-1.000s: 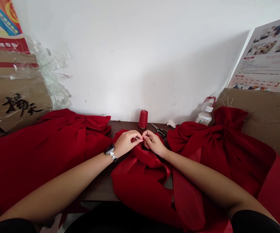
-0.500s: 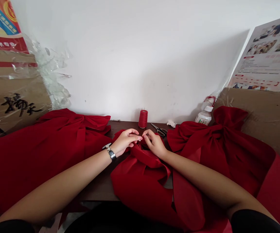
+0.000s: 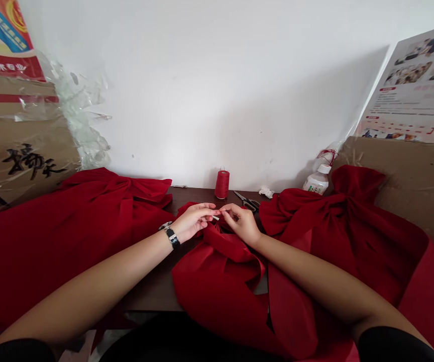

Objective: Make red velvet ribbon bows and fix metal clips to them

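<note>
My left hand (image 3: pixel 196 219), with a watch (image 3: pixel 172 238) on its wrist, has thumb and fingers closed at the tips. A small whitish piece (image 3: pixel 215 217) shows at the thumb tip, too small to name. Fingers of my right hand (image 3: pixel 241 222) are pinched, their tips meeting or almost meeting those of the left. What the right pinch holds is too small to see. Below both hands lies a gathered red cloth (image 3: pixel 217 276), its pleats drawn together near the fingertips. It spreads over the table's front edge.
A red thread cone (image 3: pixel 222 184) with needles or pins on top stands by the wall. Scissors (image 3: pixel 247 201) and crumpled white paper (image 3: pixel 266 191) lie right of it, near a white bottle (image 3: pixel 317 180). Red cloth bows lie left (image 3: pixel 126 188) and right (image 3: pixel 347 201). Cardboard (image 3: pixel 21 141) flanks the table.
My left hand has rolled slightly, its fingers straighter and lower, and the whitish piece shows more. The right hand has shifted only a little. The cloth lies as before.
</note>
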The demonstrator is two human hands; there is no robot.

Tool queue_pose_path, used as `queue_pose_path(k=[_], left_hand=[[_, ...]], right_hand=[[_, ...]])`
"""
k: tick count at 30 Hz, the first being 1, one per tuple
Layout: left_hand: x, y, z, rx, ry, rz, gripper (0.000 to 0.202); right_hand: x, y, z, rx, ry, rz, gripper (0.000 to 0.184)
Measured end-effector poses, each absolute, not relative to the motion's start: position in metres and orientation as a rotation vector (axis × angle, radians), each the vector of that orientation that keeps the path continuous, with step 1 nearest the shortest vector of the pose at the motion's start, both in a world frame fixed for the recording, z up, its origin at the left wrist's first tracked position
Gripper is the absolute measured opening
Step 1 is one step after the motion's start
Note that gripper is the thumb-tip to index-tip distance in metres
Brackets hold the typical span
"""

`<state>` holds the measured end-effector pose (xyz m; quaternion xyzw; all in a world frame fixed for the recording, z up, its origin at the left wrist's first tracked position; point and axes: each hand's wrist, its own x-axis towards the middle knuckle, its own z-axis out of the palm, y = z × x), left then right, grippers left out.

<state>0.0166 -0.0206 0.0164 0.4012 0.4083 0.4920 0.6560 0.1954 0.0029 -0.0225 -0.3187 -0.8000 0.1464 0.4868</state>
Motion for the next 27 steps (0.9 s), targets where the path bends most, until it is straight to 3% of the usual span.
queue_pose_path(k=[27], left_hand=[[0.0137,-0.0138,0.0116,0.996,0.946,1.216,0.034]], right_hand=[[0.1944,0.0025,-0.0251,-0.689,-1.968,0.433,0.032]])
